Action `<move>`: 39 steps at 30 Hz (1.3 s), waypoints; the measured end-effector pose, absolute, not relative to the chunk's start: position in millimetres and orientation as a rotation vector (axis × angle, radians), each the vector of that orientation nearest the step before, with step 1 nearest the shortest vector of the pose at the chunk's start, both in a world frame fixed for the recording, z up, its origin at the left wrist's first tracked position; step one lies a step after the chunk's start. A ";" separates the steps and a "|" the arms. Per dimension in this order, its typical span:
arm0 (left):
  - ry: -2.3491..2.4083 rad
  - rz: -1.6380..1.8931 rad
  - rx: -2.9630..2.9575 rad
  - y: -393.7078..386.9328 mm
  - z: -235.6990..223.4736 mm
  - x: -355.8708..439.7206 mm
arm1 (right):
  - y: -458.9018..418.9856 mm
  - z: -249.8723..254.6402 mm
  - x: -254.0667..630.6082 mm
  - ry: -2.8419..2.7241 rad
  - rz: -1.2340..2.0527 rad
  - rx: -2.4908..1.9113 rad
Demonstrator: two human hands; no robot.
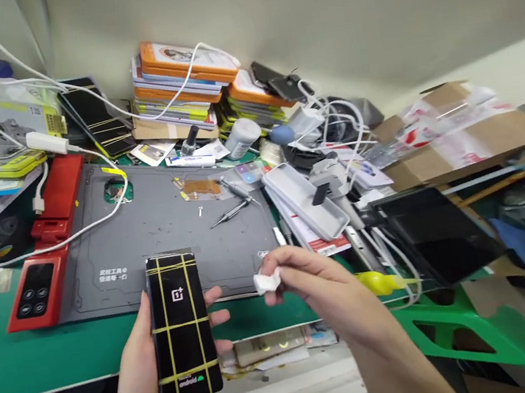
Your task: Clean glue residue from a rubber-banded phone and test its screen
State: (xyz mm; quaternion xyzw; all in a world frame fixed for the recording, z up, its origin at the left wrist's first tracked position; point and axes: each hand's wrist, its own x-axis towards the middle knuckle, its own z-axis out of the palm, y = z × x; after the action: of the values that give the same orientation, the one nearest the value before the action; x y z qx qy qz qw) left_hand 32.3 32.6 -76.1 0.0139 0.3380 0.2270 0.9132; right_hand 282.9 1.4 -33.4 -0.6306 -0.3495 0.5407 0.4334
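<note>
My left hand [140, 367] holds a black phone [180, 326] upright from behind. Yellow rubber bands cross the phone, and its lit screen shows a logo. My right hand [308, 283] is just to the right of it, fingers pinched on a small white wad [267, 281], maybe tissue or cloth. Both hands hover over the near edge of the bench, in front of a grey work mat [157, 235].
On the mat lie screwdrivers [232, 210], a small flex part [200, 188] and a white cable [94, 219]. A red device [46, 268] sits left. Stacked orange packages [185, 78] and cables line the back. A dark tablet [434, 234], cardboard boxes [466, 140] and a green stool [469, 329] are right.
</note>
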 end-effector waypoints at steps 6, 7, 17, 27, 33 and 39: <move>0.694 0.565 -0.019 32.6 -69.8 40.1 | 0.0 -35.9 272.0 -1.294 0.900 -1.917; 0.701 0.576 -0.029 32.8 -68.0 41.0 | 0.3 -37.4 266.7 -1.353 0.878 -1.948; 0.730 0.600 -0.103 32.9 -68.1 39.9 | 10.6 -45.7 212.0 -1.798 0.430 -1.582; 0.702 0.639 -0.168 29.9 -69.8 38.6 | 0.8 -53.2 205.8 -1.819 0.645 -1.569; 0.674 0.581 -0.112 31.7 -62.6 39.0 | 35.5 -63.7 207.3 -1.571 0.722 -1.740; 0.702 0.573 -0.187 30.8 -67.4 38.2 | 13.5 -54.8 211.5 -1.750 0.960 -1.635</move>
State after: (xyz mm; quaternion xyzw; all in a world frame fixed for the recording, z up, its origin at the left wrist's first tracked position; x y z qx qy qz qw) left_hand 38.2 30.8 -67.4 -0.0902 0.3387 0.2762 0.8949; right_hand 211.5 13.5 -54.8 -0.6087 -0.6518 0.3576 0.2770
